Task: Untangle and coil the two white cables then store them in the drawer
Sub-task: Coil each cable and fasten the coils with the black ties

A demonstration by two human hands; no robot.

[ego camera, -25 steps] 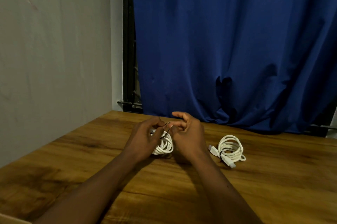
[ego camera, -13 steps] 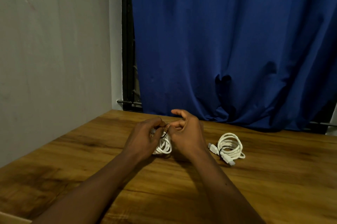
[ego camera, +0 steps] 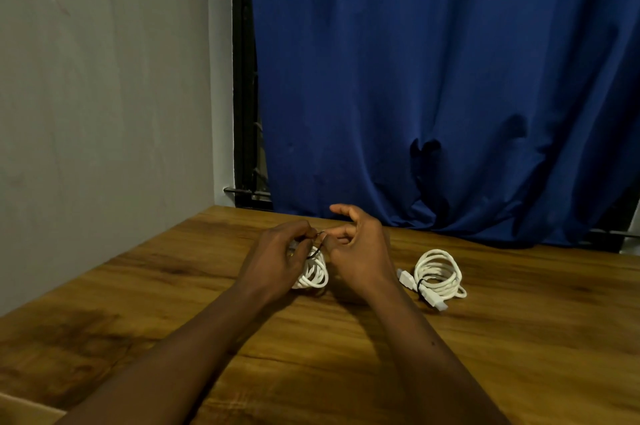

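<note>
Pinching a thin dark tie (ego camera: 317,249) with left hand (ego camera: 277,258) and right hand (ego camera: 360,251) over a coiled white cable (ego camera: 314,275) on the table (ego camera: 519,338). Nearby, second coil (ego camera: 438,272) already tied. Yet to store both, seemingly.

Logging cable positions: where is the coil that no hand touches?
In the head view, the free coil lies on the wooden table, right of the right hand.
</note>
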